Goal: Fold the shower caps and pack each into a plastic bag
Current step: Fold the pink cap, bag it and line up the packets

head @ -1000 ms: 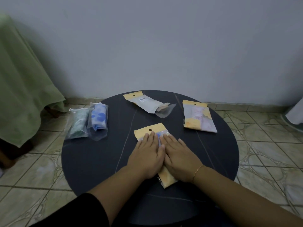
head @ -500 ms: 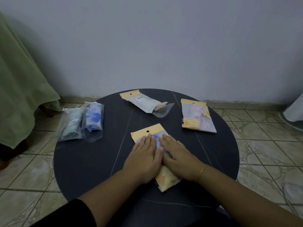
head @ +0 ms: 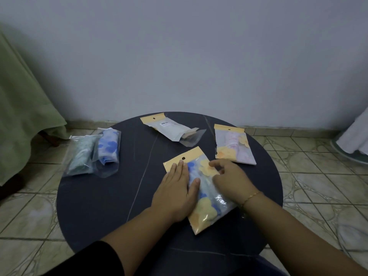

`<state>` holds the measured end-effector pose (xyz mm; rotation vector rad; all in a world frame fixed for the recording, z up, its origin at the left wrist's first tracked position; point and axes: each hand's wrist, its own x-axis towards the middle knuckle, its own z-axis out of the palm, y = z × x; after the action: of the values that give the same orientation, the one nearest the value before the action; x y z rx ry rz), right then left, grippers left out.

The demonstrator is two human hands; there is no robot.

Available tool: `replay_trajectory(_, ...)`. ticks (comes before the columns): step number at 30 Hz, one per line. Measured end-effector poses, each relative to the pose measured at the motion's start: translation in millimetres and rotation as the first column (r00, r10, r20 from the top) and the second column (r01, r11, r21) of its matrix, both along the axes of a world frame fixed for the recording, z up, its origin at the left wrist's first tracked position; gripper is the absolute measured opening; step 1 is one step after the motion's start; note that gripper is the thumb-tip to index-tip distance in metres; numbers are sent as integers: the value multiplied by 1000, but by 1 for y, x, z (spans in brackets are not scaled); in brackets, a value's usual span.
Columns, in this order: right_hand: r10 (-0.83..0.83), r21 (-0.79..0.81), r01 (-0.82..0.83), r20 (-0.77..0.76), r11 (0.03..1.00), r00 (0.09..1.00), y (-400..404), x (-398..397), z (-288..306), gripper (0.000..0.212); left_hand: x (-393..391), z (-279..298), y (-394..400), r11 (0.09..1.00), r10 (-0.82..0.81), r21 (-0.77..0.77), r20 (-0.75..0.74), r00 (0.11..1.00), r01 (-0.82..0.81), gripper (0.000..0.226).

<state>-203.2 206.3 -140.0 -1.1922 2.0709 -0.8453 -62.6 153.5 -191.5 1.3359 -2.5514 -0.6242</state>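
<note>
My left hand (head: 175,193) lies flat, fingers straight and together, pressing the packed bag (head: 203,193) at mid-table (head: 95,206). My right hand (head: 232,179) rests on the bag's right edge, fingers curled, possibly pinching it. Four more bags lie beyond.

A round dark bench (head: 99,206) with thin pale veins stands on a floor of beige patterned tiles (head: 318,186), with a plain grey-white wall (head: 179,56) behind it, a hanging green cloth (head: 20,106) to its left and a white fabric (head: 354,136) to its right, all in dim light.
</note>
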Motion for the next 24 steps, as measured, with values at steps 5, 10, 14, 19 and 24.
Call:
replay_trajectory(5, -94, -15, 93, -92, 996, 991, 5, -28, 25, 46, -13, 6, -13, 997, 14, -71, -45, 999, -17, 61)
replay_trajectory(10, -263, -69, 257, -86, 964, 961, 3, -52, 31, 45, -31, 12, -48, 967, 108, -220, -94, 990, -127, 61)
replay_trajectory(14, -293, -74, 287, -82, 955, 953, -12, -58, 28, 45, -43, 9, -77, 949, 86, -300, -33, 996, -92, 63)
replay_trajectory(19, -290, -101, 285, -43, 953, 956, -43, -57, 22, 48, -46, 0, -94, 953, 35, -304, 64, 997, -14, 35)
replay_trajectory(24, -290, -103, 287, -21, 952, 957, -73, -51, 10, 44, -12, 4, -93, 960, 38, -278, 77, 996, -15, 31)
